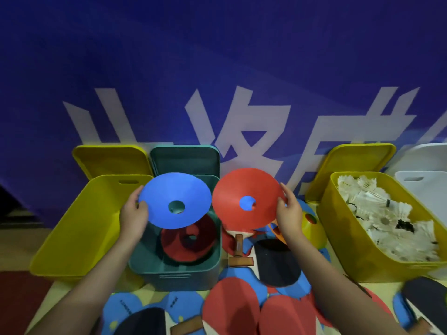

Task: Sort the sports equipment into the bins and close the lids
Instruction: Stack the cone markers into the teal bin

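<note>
Left hand [132, 215] pinches the left rim of a blue disc [175, 200], thumb on top, fingers under; the disc sits tilted over the open green bin [177, 267]. Right hand [289, 212] pinches the right rim of a red disc [246, 198], which hangs just right of the bin, above the pile; blue shows through its centre hole, can't tell what it belongs to. The two discs are edge to edge, touching or nearly, can't tell which. Inside the green bin: red discs [188, 240] stacked, partly hidden by the blue one. Green lid [185, 159] stands open against the blue banner [217, 56]. Left of it, a yellow bin [79, 228], lid [110, 158] up, with nothing visible inside. Right side: second yellow bin [377, 264] full of white shuttlecocks [387, 218], lid open behind it; a white bin [425, 187] beyond, cut off by the frame edge. On the surface between the bins and toward the camera: a heap of red, blue and black paddles [275, 259] with brown handles, overlapping, count unclear. A yellow cone [312, 226] sits behind the right wrist, mostly hidden. Bottom edge is blurred and forearms cover part of the pile.
</note>
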`<state>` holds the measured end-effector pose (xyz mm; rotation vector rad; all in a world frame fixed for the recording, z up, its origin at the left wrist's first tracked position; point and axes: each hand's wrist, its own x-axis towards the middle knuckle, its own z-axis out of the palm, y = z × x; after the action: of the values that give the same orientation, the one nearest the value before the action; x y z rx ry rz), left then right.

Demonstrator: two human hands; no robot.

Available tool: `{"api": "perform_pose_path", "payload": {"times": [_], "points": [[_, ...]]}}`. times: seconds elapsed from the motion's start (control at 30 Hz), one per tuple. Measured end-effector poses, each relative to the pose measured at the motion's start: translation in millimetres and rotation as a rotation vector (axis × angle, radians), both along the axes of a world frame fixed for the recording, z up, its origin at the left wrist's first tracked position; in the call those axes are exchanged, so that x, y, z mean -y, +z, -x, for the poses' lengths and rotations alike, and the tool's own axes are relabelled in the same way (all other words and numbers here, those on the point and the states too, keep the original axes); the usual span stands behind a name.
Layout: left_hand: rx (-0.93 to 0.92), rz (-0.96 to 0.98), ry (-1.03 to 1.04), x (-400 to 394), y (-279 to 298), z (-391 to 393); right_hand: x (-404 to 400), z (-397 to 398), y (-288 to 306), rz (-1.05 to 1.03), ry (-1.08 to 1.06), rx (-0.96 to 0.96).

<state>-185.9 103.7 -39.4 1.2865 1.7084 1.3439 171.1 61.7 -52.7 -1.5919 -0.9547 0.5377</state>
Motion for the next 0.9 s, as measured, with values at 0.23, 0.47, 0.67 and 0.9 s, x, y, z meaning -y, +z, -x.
{"api": "perform_pose_path", "payload": {"times": [0.23,0.47,0.67,0.9], "points": [[-0.340,0.059,-0.197,-17.2,-33.0,10.8,-9.0,33.7,-25.3,0.124,-0.115,-0.162],[-0.534,0.188,-0.369,-39.8,-84.3,-7.5,4.1,63.2,-34.8,0.147,-0.103,-0.106],[-0.635,0.364,-0.439,-47.9,-112.6,-13.8,18.9,76.1,-30.3,0.120,-0.115,-0.154],[-0.496,-0.003,-0.377,-53.6,-77.8,-0.2,15.1,94.3,-20.6,0.094,-0.035,-0.061]]}}
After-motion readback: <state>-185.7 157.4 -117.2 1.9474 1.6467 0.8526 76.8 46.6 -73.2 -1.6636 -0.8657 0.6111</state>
